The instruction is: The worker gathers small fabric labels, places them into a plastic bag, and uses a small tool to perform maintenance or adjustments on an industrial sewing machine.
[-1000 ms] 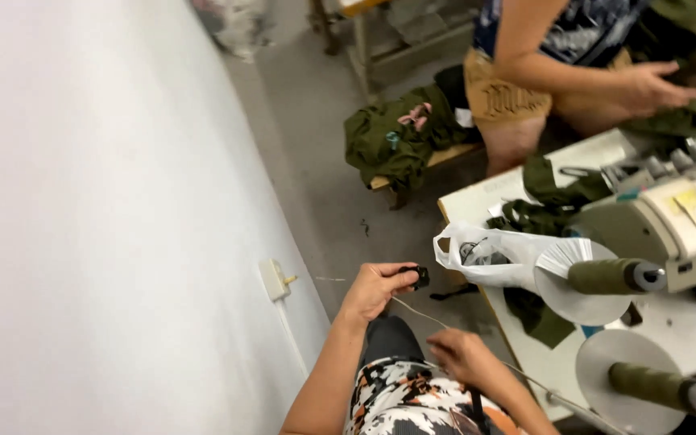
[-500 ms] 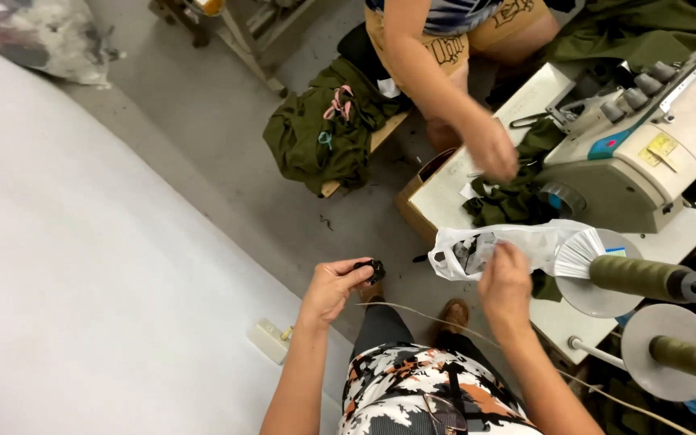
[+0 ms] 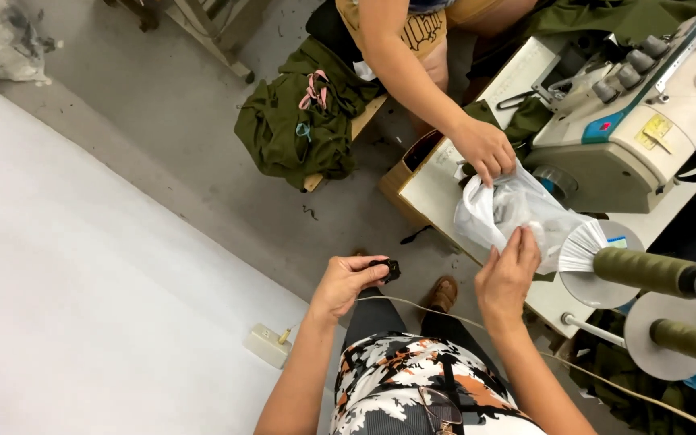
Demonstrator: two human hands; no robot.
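Note:
My left hand (image 3: 346, 283) is closed around a small black plastic piece (image 3: 387, 268), held over my lap. To the right, my right hand (image 3: 509, 275) reaches up and touches a crumpled clear plastic bag (image 3: 513, 211) lying on the edge of the sewing table (image 3: 424, 181). Another person's hand (image 3: 485, 149) grips the top of the same bag from the far side. A thin pale thread (image 3: 432, 304) runs across my lap between my two hands.
A grey-white sewing machine (image 3: 646, 121) stands on the table at right. Two olive thread cones (image 3: 646, 270) sit on discs near my right arm. A heap of olive cloth (image 3: 300, 117) lies on a bench. A white wall (image 3: 82, 282) with a socket box (image 3: 266, 345) is at left.
My right hand has risen onto the plastic bag. The other person's hand has come down and taken hold of the bag's top. My left hand keeps its hold on the black piece.

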